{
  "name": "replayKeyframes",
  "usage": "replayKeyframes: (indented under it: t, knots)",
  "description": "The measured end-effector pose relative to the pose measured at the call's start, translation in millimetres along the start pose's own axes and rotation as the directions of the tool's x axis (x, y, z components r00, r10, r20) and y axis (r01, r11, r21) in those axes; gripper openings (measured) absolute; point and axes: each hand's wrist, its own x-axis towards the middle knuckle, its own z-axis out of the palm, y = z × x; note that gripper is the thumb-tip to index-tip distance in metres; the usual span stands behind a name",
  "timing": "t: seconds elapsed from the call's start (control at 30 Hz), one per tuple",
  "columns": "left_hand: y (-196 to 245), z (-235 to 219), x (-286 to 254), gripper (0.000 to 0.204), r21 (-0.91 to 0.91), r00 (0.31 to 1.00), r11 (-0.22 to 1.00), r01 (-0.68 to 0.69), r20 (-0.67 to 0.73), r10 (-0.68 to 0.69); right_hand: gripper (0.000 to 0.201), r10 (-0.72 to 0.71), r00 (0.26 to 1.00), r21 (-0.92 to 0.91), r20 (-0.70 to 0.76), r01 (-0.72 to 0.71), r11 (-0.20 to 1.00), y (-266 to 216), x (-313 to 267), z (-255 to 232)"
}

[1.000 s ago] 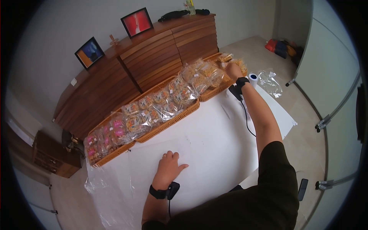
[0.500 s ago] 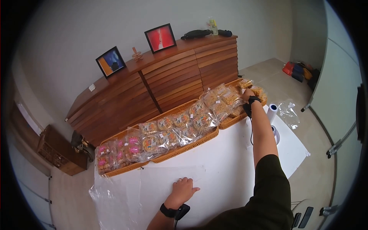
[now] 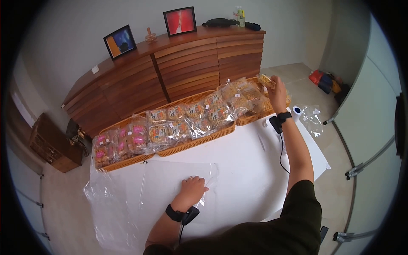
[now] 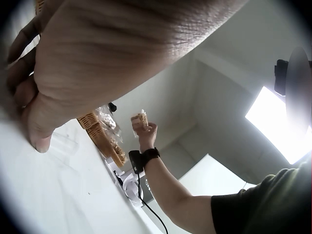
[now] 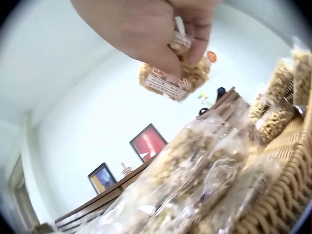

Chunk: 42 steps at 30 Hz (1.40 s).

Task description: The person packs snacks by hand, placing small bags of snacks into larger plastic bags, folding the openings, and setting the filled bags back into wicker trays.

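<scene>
My right hand (image 3: pixel 278 94) pinches a small clear-wrapped pack of crunchy puffed snack (image 5: pixel 168 80) between thumb and fingers, raised above the right-hand wicker basket (image 3: pixel 255 120). A label with printed text and a round orange sticker show on the wrapping in the right wrist view. My left hand (image 3: pixel 192 191) rests palm down on a flat clear plastic bag (image 3: pixel 163 176) on the white table (image 3: pixel 238 170). Its thumb (image 4: pixel 41 141) touches the surface in the left wrist view. More wrapped snack packs (image 3: pixel 240 100) fill the right-hand basket close by my right hand.
A middle basket (image 3: pixel 195 144) holds snack packs in clear bags, and a left basket (image 3: pixel 127 163) holds pink-labelled packs. A white paper roll (image 3: pixel 296 112) stands right of the baskets. Behind runs a wooden sideboard (image 3: pixel 182 63) with two framed pictures.
My right hand has come up out of the right-hand basket with a snack pack in its fingers. My left hand stays on the plastic bag. The head view has shifted.
</scene>
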Motion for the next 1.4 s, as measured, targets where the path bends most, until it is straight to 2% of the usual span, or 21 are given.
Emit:
replayKeyframes:
  t: [0.03, 0.07, 0.13, 0.27, 0.4, 0.43, 0.47, 0.5, 0.53, 0.6, 0.63, 0.73, 0.8, 0.87, 0.9, 0.97, 1.2, 1.27, 1.3, 1.33, 1.4]
  knots:
    - [-2.1, -0.4, 0.6, 0.026, 0.002, 0.999, 0.999, -0.035, -0.012, 0.035, 0.034, -0.239, 0.967, -0.008, -0.086, 0.239, 0.971, -17.6, -9.6, -16.5]
    - [-3.3, -0.4, 0.6, 0.023, -0.001, 0.998, 0.998, -0.067, -0.021, 0.067, 0.034, -0.248, 0.967, -0.008, -0.062, 0.248, 0.969, -37.5, -23.1, -34.7]
    - [-5.4, -3.1, 1.4, 0.019, -0.072, 0.997, 0.994, -0.078, -0.028, 0.076, 0.044, -0.517, 0.855, -0.053, -0.033, 0.515, 0.856, -72.5, -55.2, -69.3]
    - [-8.5, -8.6, -0.4, 0.016, -0.150, 0.976, 0.971, -0.188, -0.140, 0.167, 0.047, -0.586, 0.808, 0.115, 0.056, 0.578, 0.808, -103.8, -117.1, -103.9]
    - [-4.2, -23.3, -4.7, 0.018, -0.213, 0.981, 0.962, -0.170, -0.129, 0.145, 0.041, -0.441, 0.854, 0.263, 0.278, 0.374, 0.890, -113.5, -166.7, -117.3]
    - [-3.7, -26.5, -6.4, 0.019, -0.248, 0.978, 0.952, -0.179, -0.150, 0.145, 0.038, -0.072, 0.867, 0.422, 0.494, -0.166, 0.891, -117.1, -176.3, -123.3]
    - [-3.4, -30.4, -8.1, 0.019, -0.241, 0.978, 0.953, -0.182, -0.142, 0.151, 0.036, 0.216, 0.656, 0.411, 0.723, -0.659, 0.630, -117.8, -182.5, -128.6]
    - [-2.0, -34.3, -8.6, 0.018, -0.294, 0.984, 0.943, -0.154, -0.132, 0.120, 0.036, 0.176, 0.585, 0.397, 0.791, -0.711, 0.580, -114.5, -184.9, -128.8]
    - [0.2, -36.9, -9.4, 0.018, -0.346, 0.989, 0.929, -0.128, -0.119, 0.092, 0.036, 0.193, 0.589, 0.397, 0.785, -0.716, 0.574, -113.8, -189.4, -132.0]
    - [4.6, -39.9, -12.5, 0.018, -0.342, 0.988, 0.931, -0.131, -0.124, 0.094, 0.034, 0.209, 0.408, 0.355, 0.889, -0.901, 0.249, -120.6, -195.9, -137.1]
    - [6.5, -40.8, -14.3, 0.017, -0.342, 0.988, 0.932, -0.120, -0.137, 0.077, 0.032, 0.184, 0.425, 0.379, 0.886, -0.894, 0.239, -123.4, -199.0, -136.2]
    - [10.7, -44.6, -15.9, 0.016, -0.357, 0.983, 0.922, -0.148, -0.159, 0.096, 0.031, 0.131, 0.476, 0.426, 0.870, -0.858, 0.287, -149.0, -201.5, -135.6]
    - [11.4, -44.5, -16.0, 0.016, -0.360, 0.975, 0.917, -0.174, -0.195, 0.109, 0.031, 0.015, 0.484, 0.432, 0.875, -0.794, 0.428, -156.9, -205.3, -125.6]
    - [13.1, -45.7, -17.1, 0.016, -0.368, 0.966, 0.910, -0.191, -0.234, 0.108, 0.032, -0.023, 0.344, 0.294, 0.939, -0.762, 0.578, -168.7, -203.4, -121.6]
    - [14.9, -47.4, -17.7, 0.016, -0.372, 0.961, 0.907, -0.198, -0.256, 0.105, 0.032, -0.032, 0.341, 0.296, 0.940, -0.760, 0.578, -173.8, -204.1, -117.5]
    - [17.7, -47.7, -18.6, 0.015, -0.383, 0.956, 0.905, -0.186, -0.282, 0.077, 0.033, -0.138, 0.181, 0.228, 0.974, -0.745, 0.627, -183.8, -207.0, -105.8]
    - [31.1, -34.1, -15.8, 0.014, -0.389, 0.881, 0.856, -0.341, -0.449, 0.147, 0.030, -0.345, 0.030, 0.202, 0.938, -0.856, 0.475, -214.2, -213.1, -56.8]
    - [34.4, -31.9, -15.5, 0.014, -0.368, 0.858, 0.864, -0.344, -0.496, 0.130, 0.032, -0.470, 0.069, 0.448, 0.880, -0.446, 0.774, -201.4, -221.1, -30.6]
    - [36.4, -30.5, -15.2, 0.014, -0.336, 0.863, 0.879, -0.339, -0.484, 0.147, 0.043, -0.560, 0.033, 0.537, 0.828, -0.339, 0.773, -188.1, -230.5, -9.5]
    - [36.7, -29.9, -13.9, 0.015, -0.306, 0.868, 0.891, -0.334, -0.469, 0.164, 0.043, -0.579, 0.010, 0.550, 0.815, -0.325, 0.769, -196.2, -227.1, -2.0]
    - [35.8, -27.1, -9.7, 0.015, -0.238, 0.834, 0.909, -0.342, -0.523, 0.177, 0.041, -0.639, 0.046, 0.606, 0.768, -0.372, 0.703, -210.9, -224.3, 9.2]
